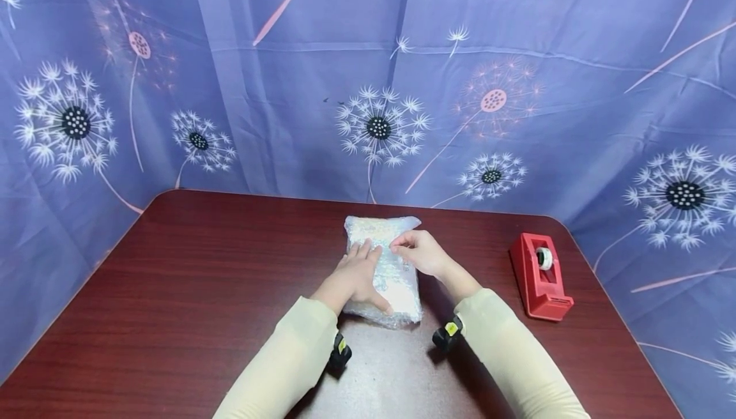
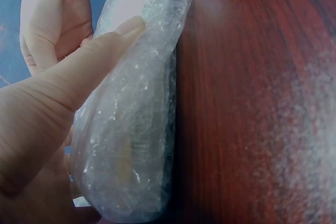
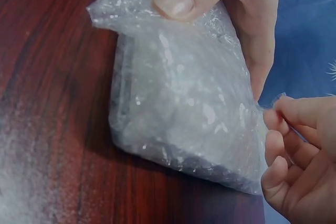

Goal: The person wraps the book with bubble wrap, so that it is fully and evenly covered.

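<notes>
A flat package in bubble wrap point(image 1: 397, 285) lies on the table. My left hand point(image 1: 358, 276) rests on it with fingers spread, the thumb pressing near its close end. In the left wrist view that thumb lies across the bubble wrap point(image 2: 142, 108). At the package's right side my right hand point(image 1: 422, 253) pinches a small clear strip point(image 3: 281, 98), which looks like tape, between thumb and forefinger. The other fingers of that hand are curled in. Most of the strip is hidden by the fingers, and what is inside the wrap is too blurred to tell.
A red tape dispenser point(image 1: 540, 278) with a roll of tape point(image 1: 544, 258) stands on the right of the dark red wooden table point(image 1: 201, 291). A blue curtain point(image 1: 299, 119) with dandelion prints hangs behind and along the sides.
</notes>
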The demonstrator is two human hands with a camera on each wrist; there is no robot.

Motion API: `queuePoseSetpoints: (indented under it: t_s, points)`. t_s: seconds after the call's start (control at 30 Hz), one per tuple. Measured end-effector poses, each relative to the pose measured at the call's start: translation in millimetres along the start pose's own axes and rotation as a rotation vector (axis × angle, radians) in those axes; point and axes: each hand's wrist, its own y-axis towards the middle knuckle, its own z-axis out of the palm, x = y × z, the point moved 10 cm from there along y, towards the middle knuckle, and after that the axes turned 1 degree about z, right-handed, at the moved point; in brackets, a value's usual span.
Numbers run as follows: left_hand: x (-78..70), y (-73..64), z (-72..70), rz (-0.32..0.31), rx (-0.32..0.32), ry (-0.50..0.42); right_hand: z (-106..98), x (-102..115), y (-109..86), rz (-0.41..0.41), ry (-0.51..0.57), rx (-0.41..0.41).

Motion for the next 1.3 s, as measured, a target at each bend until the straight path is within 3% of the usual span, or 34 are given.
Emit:
queuePoseSetpoints:
  t_s: [0.27,0.53,0.87,1.3]
  points:
    - [-1.3,0.8,-1.4,0.007,-0.01,0.02,1,-1,1.1,-0.029,-0.035,0.006]
    - [-1.5,-0.9,-3.9,0.0,-0.009,0.009,-1,-2,-0.7,-0.037,-0.14,-0.032]
    - [-0.3,2.9,-5.6,-0.009,-0.013,0.047,0,14,-5.9,-0.185,-0.321,-0.046]
    - [-2.2,0.8,-8.5,-0.001,-0.024,0.05,3,1,-0.3,-0.095,-0.287,-0.016]
